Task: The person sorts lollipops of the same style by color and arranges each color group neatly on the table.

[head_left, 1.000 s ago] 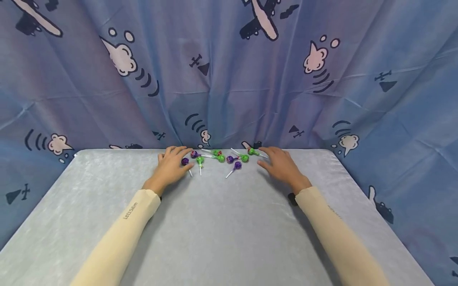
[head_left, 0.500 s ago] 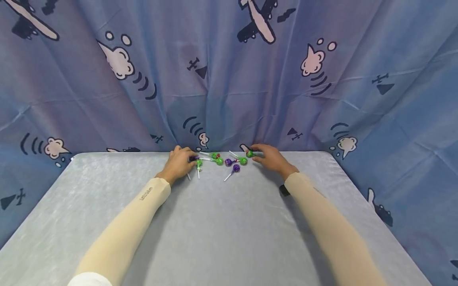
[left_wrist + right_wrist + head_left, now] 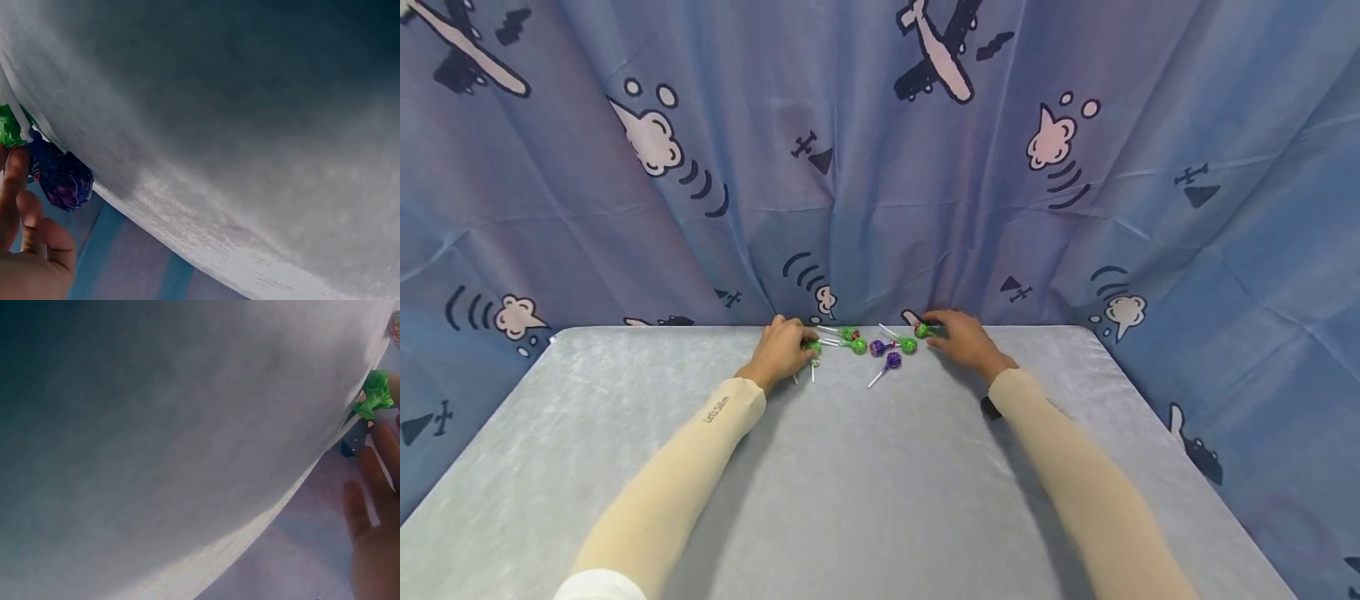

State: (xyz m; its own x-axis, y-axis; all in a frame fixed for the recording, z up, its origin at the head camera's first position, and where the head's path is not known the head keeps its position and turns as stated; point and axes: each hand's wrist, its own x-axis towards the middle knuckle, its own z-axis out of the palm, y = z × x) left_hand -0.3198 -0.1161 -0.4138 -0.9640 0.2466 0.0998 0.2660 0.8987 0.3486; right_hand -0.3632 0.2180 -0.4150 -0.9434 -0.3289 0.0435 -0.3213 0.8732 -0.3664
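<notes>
My left hand (image 3: 780, 350) is at the left end of a row of lollipops, its thumb and forefinger pinching a green lollipop (image 3: 813, 346) whose white stick points toward me. Another stick shows beside this hand; its candy is hidden. In the left wrist view, fingertips meet the green wrapper (image 3: 9, 128) near a purple lollipop (image 3: 65, 181). At the row's right end, my right hand (image 3: 966, 340) has thumb and forefinger apart on either side of a green lollipop (image 3: 922, 331). The right wrist view shows its green wrapper (image 3: 375, 394) beside the fingers, which look fairly straight.
Between the hands lie more lollipops: a green one (image 3: 858, 345), one with green and red wrapping (image 3: 852, 333), purple ones (image 3: 893, 360) and another green one (image 3: 908, 345). They sit along the back edge of the grey-covered table (image 3: 865, 483), before a blue patterned curtain (image 3: 880, 167).
My left hand has moved right over the purple lollipops to the green one, its fingers drawing in. My right hand has moved left, closer to the green lollipop at its end.
</notes>
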